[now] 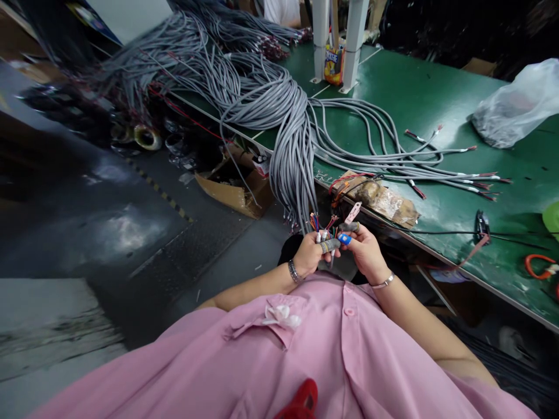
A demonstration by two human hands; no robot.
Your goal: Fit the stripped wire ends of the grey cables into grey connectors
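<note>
far left of the left hand: open cardboard box (236,189), brown, flaps splayed. next, just beyond the left hand, a grey cable bundle (290,148), smooth round jackets, spills over the edge of the green glossy surface (406,81) and hangs down.

left hand (308,254): fingers curled, clamped on cable ends (324,236). white sleeves, thin multicolour wires fanned at the tips. long axis runs roughly away from the body, tips outward. grey ribbed cover on its forefinger.

right hand (364,250): just right of the cable ends, so the left is nearer. thumb and forefinger close together, blue cover on the thumb. can't tell what they pinch. pale pink flat strip (353,213) pokes out beyond its fingertips.

beyond and right of the right hand: tape-wrapped cardboard pad (388,203), crinkled. farther right, crumpled translucent bag (519,105), then orange loop handle (539,266).
</note>
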